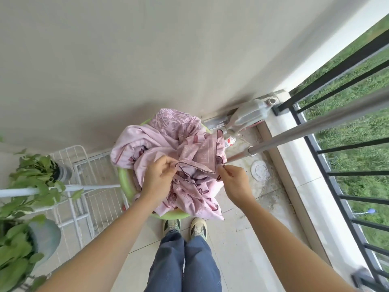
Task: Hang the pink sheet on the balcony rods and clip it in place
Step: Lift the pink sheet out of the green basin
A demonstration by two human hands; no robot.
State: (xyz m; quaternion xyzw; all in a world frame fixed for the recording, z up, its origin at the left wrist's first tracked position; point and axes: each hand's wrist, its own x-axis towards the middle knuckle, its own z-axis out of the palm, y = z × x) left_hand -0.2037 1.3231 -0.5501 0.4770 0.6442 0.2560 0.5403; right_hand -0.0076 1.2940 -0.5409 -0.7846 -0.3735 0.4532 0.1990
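Looking down from head height, we see the pink sheet (pixel 168 144) heaped in a crumpled pile in a light green basin (pixel 124 182) on the tiled balcony floor (pixel 237 234), close to the beige wall (pixel 126 60). Our left hand (pixel 156 179) pinches the sheet's dark-trimmed edge between thumb and fingertips, closed on the cloth. Our right hand (pixel 233 182) pinches the same edge further along, near a corner, also closed on the cloth. Between the two hands a short stretch of the hem runs taut, raised slightly above the pile; the rest of the sheet lies in the basin and spills over its near rim. Two metal rods (pixel 311 131) cross the upper right, above the floor and beside the black railing (pixel 336 182); the sheet does not touch them. Our shoes (pixel 185 226) stand just short of the basin. A white wire rack (pixel 84 186) and leafy potted plants (pixel 25 207) occupy the left side. Grass (pixel 357 127) shows beyond the railing.
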